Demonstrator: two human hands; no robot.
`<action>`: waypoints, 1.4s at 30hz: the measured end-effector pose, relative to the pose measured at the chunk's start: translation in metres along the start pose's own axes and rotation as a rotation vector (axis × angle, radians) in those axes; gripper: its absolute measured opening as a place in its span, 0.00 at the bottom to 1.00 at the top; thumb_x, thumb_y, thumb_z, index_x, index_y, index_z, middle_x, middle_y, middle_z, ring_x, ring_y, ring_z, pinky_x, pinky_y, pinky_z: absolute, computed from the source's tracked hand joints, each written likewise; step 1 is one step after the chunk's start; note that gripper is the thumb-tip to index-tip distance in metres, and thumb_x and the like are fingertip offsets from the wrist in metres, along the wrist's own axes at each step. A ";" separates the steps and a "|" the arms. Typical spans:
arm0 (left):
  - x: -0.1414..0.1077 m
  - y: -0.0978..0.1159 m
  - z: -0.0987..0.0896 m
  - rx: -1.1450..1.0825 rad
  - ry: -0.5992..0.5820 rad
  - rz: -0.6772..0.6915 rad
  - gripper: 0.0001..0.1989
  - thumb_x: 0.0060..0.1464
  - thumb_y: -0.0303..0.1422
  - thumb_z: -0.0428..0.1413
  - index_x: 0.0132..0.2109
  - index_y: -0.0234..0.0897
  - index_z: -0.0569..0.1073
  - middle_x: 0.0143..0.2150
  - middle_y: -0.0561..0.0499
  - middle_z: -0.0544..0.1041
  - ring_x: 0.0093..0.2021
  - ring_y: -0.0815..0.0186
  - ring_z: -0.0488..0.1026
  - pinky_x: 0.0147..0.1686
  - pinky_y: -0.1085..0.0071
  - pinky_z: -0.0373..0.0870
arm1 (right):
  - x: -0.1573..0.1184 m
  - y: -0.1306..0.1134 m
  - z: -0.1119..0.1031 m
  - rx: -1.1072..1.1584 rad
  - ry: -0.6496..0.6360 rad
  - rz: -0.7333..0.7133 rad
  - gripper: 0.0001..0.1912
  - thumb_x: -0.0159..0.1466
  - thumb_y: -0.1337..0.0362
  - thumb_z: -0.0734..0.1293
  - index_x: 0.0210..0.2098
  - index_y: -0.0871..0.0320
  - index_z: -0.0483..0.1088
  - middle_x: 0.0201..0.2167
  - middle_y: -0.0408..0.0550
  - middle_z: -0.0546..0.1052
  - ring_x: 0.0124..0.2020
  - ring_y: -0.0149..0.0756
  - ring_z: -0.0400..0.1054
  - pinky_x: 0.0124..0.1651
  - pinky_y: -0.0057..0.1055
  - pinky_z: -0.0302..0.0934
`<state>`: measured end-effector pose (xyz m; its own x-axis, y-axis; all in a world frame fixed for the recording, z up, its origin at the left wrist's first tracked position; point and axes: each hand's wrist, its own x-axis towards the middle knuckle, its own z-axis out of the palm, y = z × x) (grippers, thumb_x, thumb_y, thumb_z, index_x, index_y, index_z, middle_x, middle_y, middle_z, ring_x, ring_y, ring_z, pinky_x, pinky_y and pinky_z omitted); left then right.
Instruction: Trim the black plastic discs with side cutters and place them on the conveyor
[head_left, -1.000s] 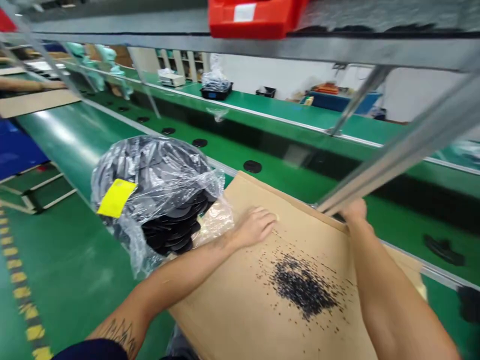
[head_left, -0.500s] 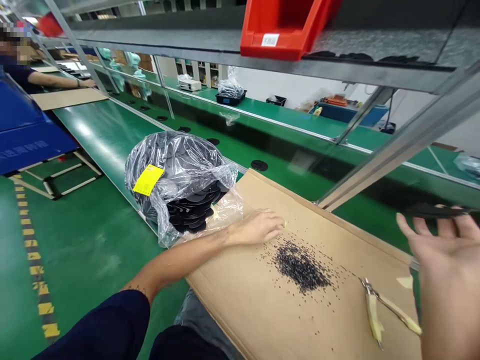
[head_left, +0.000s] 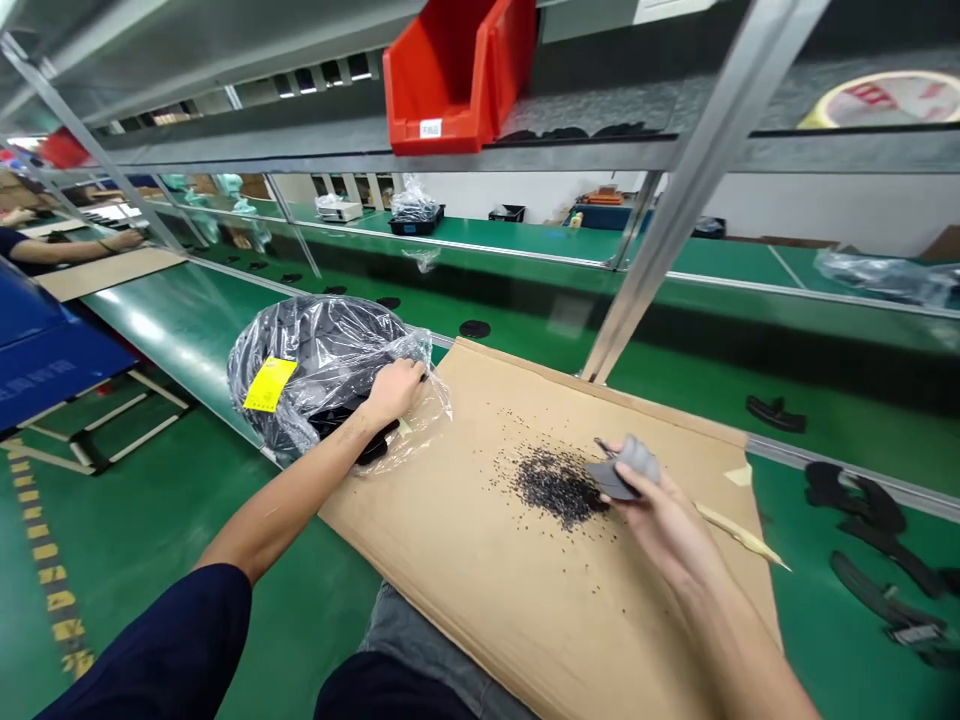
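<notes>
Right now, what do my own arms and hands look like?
Your left arm has a dark navy sleeve ending near the elbow, and is bare below it. Your right forearm is bare, with no sleeve in view. Your left hand and right hand are ungloved.

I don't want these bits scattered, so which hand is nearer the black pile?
Right. The right hand, holding something gray, is by the right edge of the pile; the left hand is farther off, at the plastic bag on the left.
</notes>
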<state>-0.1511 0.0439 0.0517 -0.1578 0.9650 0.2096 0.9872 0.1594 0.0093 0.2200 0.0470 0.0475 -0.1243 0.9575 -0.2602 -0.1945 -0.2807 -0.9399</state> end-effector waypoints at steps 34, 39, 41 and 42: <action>-0.068 0.156 0.034 -0.851 0.205 0.908 0.14 0.65 0.31 0.55 0.57 0.39 0.69 0.47 0.45 0.75 0.44 0.64 0.74 0.38 0.67 0.76 | -0.034 0.041 0.000 -0.242 -0.257 -0.059 0.17 0.62 0.50 0.70 0.42 0.56 0.75 0.38 0.47 0.76 0.36 0.35 0.67 0.35 0.30 0.66; -0.072 0.155 0.032 -1.210 0.017 0.625 0.07 0.61 0.33 0.60 0.43 0.37 0.70 0.35 0.51 0.74 0.34 0.69 0.74 0.32 0.73 0.75 | -0.034 0.044 0.001 -0.058 -0.264 0.017 0.23 0.66 0.46 0.65 0.52 0.54 0.75 0.49 0.51 0.77 0.38 0.36 0.71 0.33 0.30 0.68; -0.076 0.157 0.031 -1.407 -0.124 0.459 0.09 0.62 0.34 0.59 0.46 0.38 0.68 0.36 0.51 0.75 0.33 0.69 0.75 0.29 0.75 0.76 | -0.034 0.045 0.002 -0.034 -0.223 0.024 0.23 0.66 0.46 0.66 0.52 0.54 0.75 0.48 0.51 0.78 0.38 0.37 0.72 0.32 0.30 0.69; -0.077 0.158 0.031 -1.480 -0.183 0.395 0.11 0.62 0.34 0.58 0.49 0.38 0.67 0.37 0.51 0.76 0.32 0.70 0.76 0.28 0.75 0.76 | -0.035 0.046 0.003 -0.034 -0.205 0.025 0.23 0.65 0.46 0.67 0.52 0.53 0.75 0.47 0.50 0.79 0.38 0.37 0.73 0.32 0.30 0.69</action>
<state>0.0163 0.0010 0.0071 0.2192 0.9236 0.3145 0.0884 -0.3398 0.9363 0.2125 0.0006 0.0140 -0.3249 0.9158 -0.2362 -0.1563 -0.2983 -0.9416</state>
